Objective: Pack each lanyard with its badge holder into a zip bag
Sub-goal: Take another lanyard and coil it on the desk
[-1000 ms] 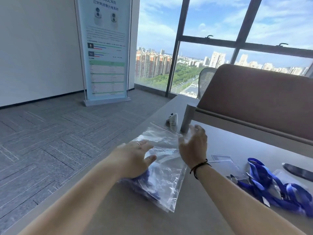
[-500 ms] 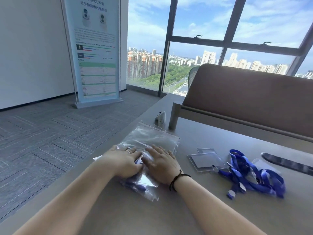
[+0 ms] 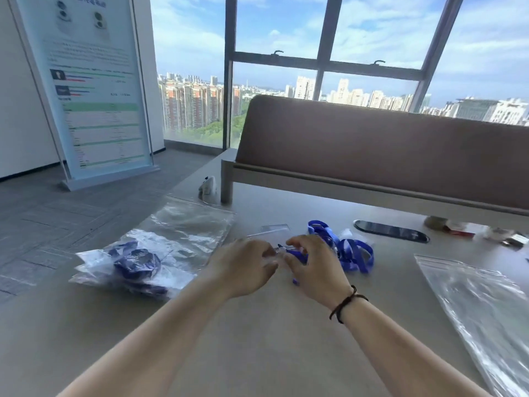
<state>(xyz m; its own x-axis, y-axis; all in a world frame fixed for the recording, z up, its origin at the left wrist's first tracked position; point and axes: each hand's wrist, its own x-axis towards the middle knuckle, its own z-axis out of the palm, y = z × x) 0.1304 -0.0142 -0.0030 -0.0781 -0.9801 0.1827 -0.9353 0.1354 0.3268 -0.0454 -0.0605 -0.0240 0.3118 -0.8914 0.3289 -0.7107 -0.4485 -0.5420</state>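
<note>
Pinching a clear badge holder (image 3: pixel 279 249) between curled fingers, the left hand (image 3: pixel 243 267) and right hand (image 3: pixel 313 265) met just left of the loose blue lanyards (image 3: pixel 347 249). Further left lay one packed zip bag (image 3: pixel 148 247); one empty bag (image 3: pixel 481 308) lay right of the lanyards.
</note>
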